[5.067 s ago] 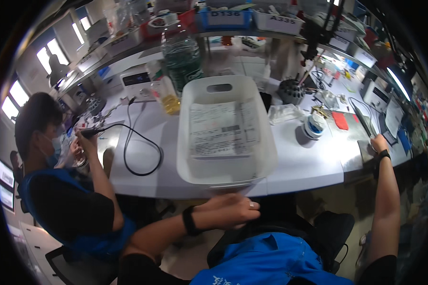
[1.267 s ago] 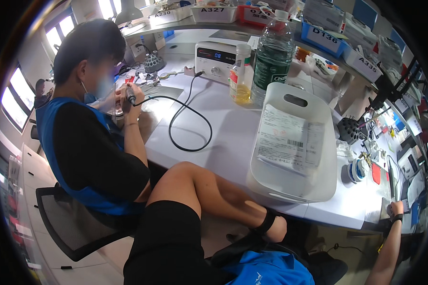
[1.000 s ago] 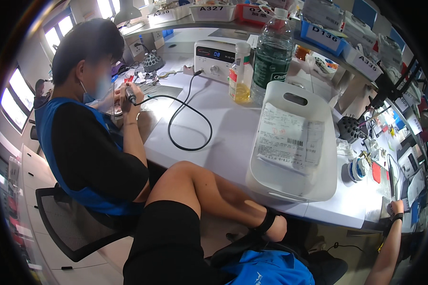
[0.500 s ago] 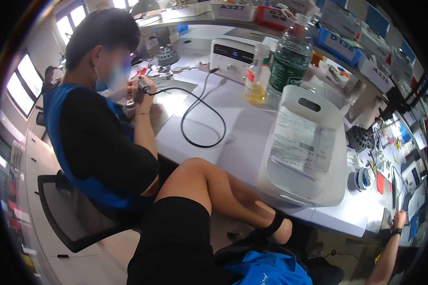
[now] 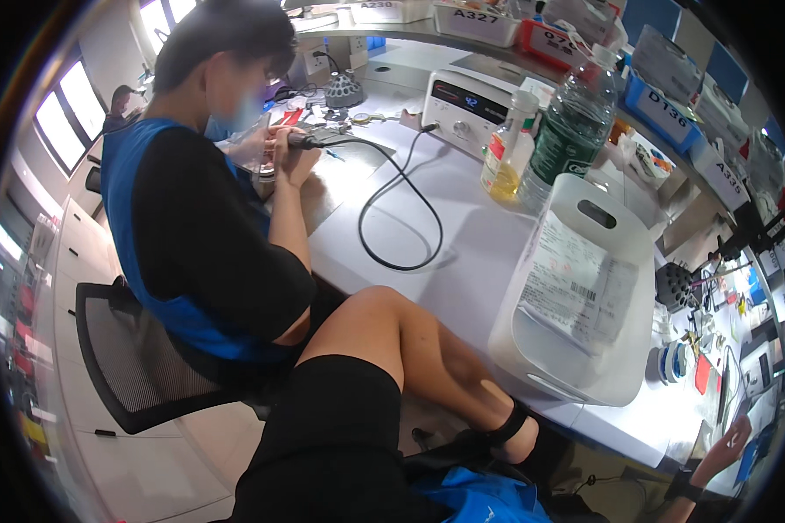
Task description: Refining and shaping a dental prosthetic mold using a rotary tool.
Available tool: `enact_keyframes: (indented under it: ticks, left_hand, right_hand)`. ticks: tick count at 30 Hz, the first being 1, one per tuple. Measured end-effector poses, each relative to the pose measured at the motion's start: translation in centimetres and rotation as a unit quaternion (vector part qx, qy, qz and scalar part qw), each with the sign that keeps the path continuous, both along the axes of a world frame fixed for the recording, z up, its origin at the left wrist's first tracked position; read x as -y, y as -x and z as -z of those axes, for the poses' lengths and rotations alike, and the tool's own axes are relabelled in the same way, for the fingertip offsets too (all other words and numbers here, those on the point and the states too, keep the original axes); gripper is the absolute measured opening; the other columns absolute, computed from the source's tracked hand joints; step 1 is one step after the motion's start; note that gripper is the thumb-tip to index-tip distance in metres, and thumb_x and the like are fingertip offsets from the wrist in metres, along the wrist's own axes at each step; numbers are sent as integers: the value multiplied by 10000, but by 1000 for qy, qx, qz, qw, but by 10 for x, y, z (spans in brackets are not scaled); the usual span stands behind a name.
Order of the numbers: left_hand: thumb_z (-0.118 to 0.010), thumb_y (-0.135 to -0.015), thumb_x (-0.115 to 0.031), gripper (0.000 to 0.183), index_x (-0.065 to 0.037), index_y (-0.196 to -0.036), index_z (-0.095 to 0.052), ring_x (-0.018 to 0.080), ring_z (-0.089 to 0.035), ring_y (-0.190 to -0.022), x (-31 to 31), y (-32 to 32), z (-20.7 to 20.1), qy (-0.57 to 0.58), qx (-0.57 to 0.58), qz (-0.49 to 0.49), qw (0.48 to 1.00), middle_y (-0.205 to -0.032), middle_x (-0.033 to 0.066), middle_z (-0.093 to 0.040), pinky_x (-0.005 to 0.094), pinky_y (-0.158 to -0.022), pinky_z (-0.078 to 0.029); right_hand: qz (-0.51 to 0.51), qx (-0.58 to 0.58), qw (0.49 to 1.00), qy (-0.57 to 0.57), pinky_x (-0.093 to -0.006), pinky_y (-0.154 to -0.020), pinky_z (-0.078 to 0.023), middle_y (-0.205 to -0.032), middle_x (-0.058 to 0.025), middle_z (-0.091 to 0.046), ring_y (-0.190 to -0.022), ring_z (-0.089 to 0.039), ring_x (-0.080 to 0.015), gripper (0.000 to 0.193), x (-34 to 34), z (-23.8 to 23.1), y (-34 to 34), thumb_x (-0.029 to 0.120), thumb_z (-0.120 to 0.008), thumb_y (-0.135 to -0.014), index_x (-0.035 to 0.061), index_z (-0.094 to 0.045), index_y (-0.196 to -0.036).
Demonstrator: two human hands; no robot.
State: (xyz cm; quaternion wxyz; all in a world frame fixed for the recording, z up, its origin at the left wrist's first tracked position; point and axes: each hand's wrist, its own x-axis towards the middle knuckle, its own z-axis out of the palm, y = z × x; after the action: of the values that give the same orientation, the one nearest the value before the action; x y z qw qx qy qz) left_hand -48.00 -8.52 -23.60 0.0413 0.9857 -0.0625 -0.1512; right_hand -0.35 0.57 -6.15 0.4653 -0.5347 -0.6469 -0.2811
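My left forearm crosses the lower middle, bent at the elbow under a black sleeve. My left hand (image 5: 522, 441), with a black band at the wrist, is low beside the bench edge, close to my blue vest (image 5: 484, 499). Its fingers are hidden. At the lower right edge of the picture, my right hand (image 5: 729, 446) is over the bench edge, fingers loosely apart, with nothing visible in it. A long dark tool (image 5: 723, 390) lies on the bench beyond it. A white plastic bin (image 5: 541, 370) holding printed papers (image 5: 576, 283) stands between my arms.
To the left, a seated person (image 5: 209, 218) holds a corded handpiece (image 5: 303, 141) wired to a white control box (image 5: 464, 112). A green-labelled bottle (image 5: 571, 131) and a smaller bottle of yellow liquid (image 5: 508, 152) stand behind the bin. Labelled trays (image 5: 658, 109) line the shelf.
The view has shifted, so the bench things sit further right and lower. My right hand has drawn back toward me, and its fingers look looser. The person's handpiece has tilted.
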Motion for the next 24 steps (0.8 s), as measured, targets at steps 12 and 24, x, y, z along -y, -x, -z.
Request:
enact_keyframes:
  ticks: [12, 24]
  left_hand:
    - [-693, -795, -213, 165, -136, -872, -818, 293, -752, -811, 11, 16, 7, 71, 47, -103, 991, -859, 96, -775, 453, -623, -586]
    - [-689, -791, -196, 150, -120, -844, -807, 301, -747, -799, 8, 20, -2, 99, 53, -117, 987, -834, 107, -766, 450, -627, -587]
  right_hand:
    - [-470, 213, 837, 180, -329, -494, -369, -719, -8, -551, -546, -508, -185, 246, 106, -118, 344, 136, -822, -675, 155, -583, -730]
    - [-611, 188, 763, 94, -298, -451, -329, -806, -48, -596, -571, -469, -158, 298, 106, -111, 388, 74, -778, -714, 232, -651, -932]
